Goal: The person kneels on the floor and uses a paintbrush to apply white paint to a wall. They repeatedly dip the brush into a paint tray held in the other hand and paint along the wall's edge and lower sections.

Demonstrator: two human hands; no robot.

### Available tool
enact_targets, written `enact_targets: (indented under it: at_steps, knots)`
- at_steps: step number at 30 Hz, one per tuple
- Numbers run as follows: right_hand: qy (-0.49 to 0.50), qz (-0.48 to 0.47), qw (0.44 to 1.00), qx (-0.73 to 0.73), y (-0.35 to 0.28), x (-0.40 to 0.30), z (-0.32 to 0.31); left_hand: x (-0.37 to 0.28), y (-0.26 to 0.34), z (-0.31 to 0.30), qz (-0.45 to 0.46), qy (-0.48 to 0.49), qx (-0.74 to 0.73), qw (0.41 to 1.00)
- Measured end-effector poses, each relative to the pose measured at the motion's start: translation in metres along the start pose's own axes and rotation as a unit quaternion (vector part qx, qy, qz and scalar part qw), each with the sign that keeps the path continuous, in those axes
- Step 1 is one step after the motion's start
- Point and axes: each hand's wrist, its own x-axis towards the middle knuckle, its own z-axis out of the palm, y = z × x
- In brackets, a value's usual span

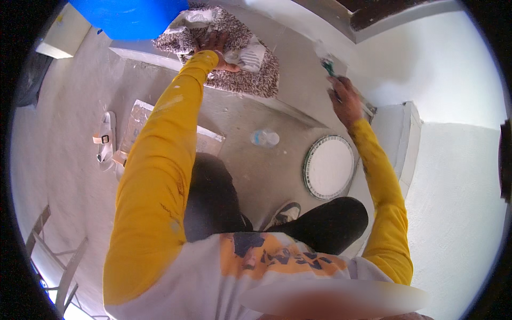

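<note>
My left hand (216, 46) lies with fingers spread on a shaggy brown-and-white mat (260, 84), which covers part of a low tiled step (296, 52). In my right hand (345, 98) is a paintbrush (328, 67) with a green part showing; its bristle end is blurred. The brush reaches over the step close to the foot of the white wall (404, 76). Below that hand, on the floor, stands a round container or lid (330, 166) with a white face and a notched rim; whether the white is paint I cannot tell.
A small clear plastic bottle (265, 138) is on the floor before my knees. At left are a flattened cardboard piece (134, 122) and a sandal (106, 140). A large blue object (128, 18) stands beyond the mat. A white ledge (400, 140) juts from the right wall.
</note>
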Motion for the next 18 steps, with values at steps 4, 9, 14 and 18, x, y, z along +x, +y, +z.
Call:
enact_targets:
  at_steps: [4, 9, 14, 18]
  knots:
    - [0.0, -0.092, 0.984, -0.154, 0.013, 0.081, 0.076, 0.007, 0.0, -0.001, -0.005, -0.02, 0.024, 1.0]
    - [-0.023, -0.146, 0.955, -0.256, 0.021, 0.125, 0.12, 0.004, -0.001, -0.002, 0.012, 0.002, 0.015, 1.0]
    - [-0.06, -0.045, 0.948, -0.308, 0.046, 0.115, 0.112, 0.004, 0.001, -0.007, 0.005, -0.023, 0.038, 0.999]
    - [-0.049, 0.046, 0.959, -0.276, 0.087, 0.053, 0.071, 0.004, 0.002, -0.008, -0.004, -0.026, 0.036, 0.999]
